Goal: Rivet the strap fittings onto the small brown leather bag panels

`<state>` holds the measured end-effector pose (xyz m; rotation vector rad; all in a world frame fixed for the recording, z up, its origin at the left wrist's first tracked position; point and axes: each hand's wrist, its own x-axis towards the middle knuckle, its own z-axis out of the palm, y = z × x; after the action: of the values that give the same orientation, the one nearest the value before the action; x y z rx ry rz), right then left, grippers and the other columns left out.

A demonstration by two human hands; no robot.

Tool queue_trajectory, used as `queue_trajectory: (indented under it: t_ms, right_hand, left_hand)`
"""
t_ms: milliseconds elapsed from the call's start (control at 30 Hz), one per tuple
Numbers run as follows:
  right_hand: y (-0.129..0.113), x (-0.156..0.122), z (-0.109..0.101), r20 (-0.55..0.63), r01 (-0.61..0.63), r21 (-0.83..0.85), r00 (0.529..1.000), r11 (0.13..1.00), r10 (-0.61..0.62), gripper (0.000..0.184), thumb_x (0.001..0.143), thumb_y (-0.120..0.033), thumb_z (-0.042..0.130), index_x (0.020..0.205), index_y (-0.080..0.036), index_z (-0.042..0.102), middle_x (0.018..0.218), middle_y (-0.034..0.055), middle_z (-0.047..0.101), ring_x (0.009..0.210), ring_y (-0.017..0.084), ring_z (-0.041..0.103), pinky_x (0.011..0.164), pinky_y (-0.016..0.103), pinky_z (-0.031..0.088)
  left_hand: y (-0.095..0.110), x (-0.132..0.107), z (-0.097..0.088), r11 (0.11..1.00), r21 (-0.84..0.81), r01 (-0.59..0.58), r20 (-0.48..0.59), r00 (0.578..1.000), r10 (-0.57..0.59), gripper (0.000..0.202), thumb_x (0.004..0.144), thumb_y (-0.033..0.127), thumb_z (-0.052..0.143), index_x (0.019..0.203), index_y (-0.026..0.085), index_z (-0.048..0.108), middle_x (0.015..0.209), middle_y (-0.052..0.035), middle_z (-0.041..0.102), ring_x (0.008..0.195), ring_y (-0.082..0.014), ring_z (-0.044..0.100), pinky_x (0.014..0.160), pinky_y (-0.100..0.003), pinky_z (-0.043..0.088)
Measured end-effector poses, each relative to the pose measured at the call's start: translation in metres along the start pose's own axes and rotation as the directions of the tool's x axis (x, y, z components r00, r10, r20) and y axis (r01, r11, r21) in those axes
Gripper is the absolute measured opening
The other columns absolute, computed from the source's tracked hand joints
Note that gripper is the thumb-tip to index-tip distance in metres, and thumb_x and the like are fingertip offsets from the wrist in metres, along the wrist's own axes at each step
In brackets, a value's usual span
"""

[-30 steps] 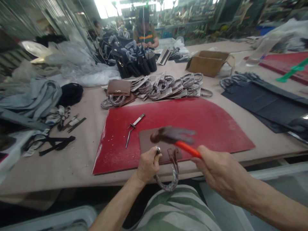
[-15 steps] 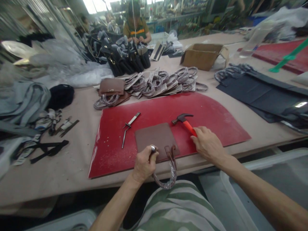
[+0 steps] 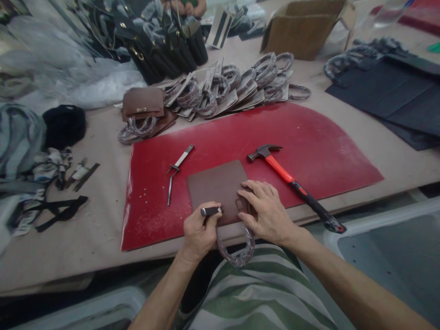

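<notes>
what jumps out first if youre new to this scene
The red mat fills the middle, an orange-handled hammer lying on its right part. At its near edge the left hand grips a small metal tool and the right hand rests on a brown leather panel.

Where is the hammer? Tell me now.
In the head view the hammer lies on the red mat, right of the brown piece and just beyond the right hand, its head far and its black grip past the mat's near edge.
</notes>
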<state>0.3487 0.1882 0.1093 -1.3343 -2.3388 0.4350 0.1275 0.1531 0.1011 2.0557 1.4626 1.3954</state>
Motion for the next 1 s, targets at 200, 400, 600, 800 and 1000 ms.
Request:
queue_trajectory:
  t_ms: [200, 400, 600, 800, 1000]
  right_hand:
    - [-0.0075, 0.0030, 0.0028, -0.044, -0.034, -0.032, 0.999, 0.999, 0.033, 0.049, 0.082, -0.036, 0.066, 0.127, -0.018, 0.061, 0.145, 0.0148, 0.054, 0.134, 0.034, 0.046, 0.114, 0.052, 0.032]
    - [-0.0078, 0.0029, 0.0043, -0.050, -0.043, -0.046, 0.998, 0.998, 0.040, 0.049, 0.081, -0.037, 0.066, 0.125, -0.018, 0.062, 0.144, 0.0143, 0.054, 0.134, 0.034, 0.046, 0.115, 0.052, 0.032]
    - [-0.0075, 0.0035, 0.0039, -0.044, -0.042, -0.046, 0.998, 0.998, 0.040, 0.049, 0.081, -0.038, 0.065, 0.126, -0.017, 0.062, 0.144, 0.0146, 0.054, 0.133, 0.035, 0.047, 0.116, 0.052, 0.031]
    - [-0.0082, 0.0055, 0.0042, -0.045, -0.044, -0.042, 0.998, 0.998, 0.042, 0.047, 0.083, -0.038, 0.062, 0.126, -0.018, 0.061, 0.145, 0.0148, 0.054, 0.134, 0.035, 0.046, 0.115, 0.054, 0.031]
    - [-0.0083, 0.0033, 0.0046, -0.050, -0.045, -0.034, 0.998, 0.998, 0.043, 0.047, 0.082, -0.038, 0.062, 0.125, -0.017, 0.062, 0.145, 0.0147, 0.054, 0.134, 0.034, 0.046, 0.116, 0.053, 0.030]
  left_hand:
    - [-0.0024, -0.0020, -0.0033, 0.991, -0.020, -0.134, 0.060, 0.989, 0.135, 0.014, 0.091, 0.008, 0.063, 0.102, 0.016, 0.066, 0.101, -0.0087, 0.077, 0.097, -0.0175, 0.074, 0.091, -0.029, 0.062]
    - [0.0012, -0.0017, -0.0067, 0.998, -0.004, 0.069, 0.012, 0.998, -0.069, 0.008, 0.093, 0.013, 0.063, 0.099, 0.016, 0.067, 0.097, -0.0049, 0.077, 0.091, -0.0151, 0.074, 0.088, -0.026, 0.061]
    - [0.0024, 0.0026, -0.0052, 0.998, -0.018, 0.059, 0.042, 0.997, -0.058, 0.012, 0.091, 0.010, 0.066, 0.101, 0.016, 0.069, 0.100, -0.0035, 0.077, 0.094, -0.0125, 0.074, 0.092, -0.022, 0.059]
    - [0.0042, 0.0063, -0.0010, 0.995, -0.094, 0.043, 0.079, 0.996, -0.036, 0.017, 0.089, 0.005, 0.065, 0.102, 0.016, 0.068, 0.103, -0.0060, 0.077, 0.097, -0.0141, 0.074, 0.093, -0.024, 0.060]
    - [0.0042, 0.0065, -0.0001, 0.995, -0.102, 0.025, 0.093, 0.996, -0.016, 0.016, 0.088, 0.004, 0.066, 0.101, 0.014, 0.068, 0.102, -0.0075, 0.077, 0.097, -0.0140, 0.074, 0.095, -0.022, 0.058]
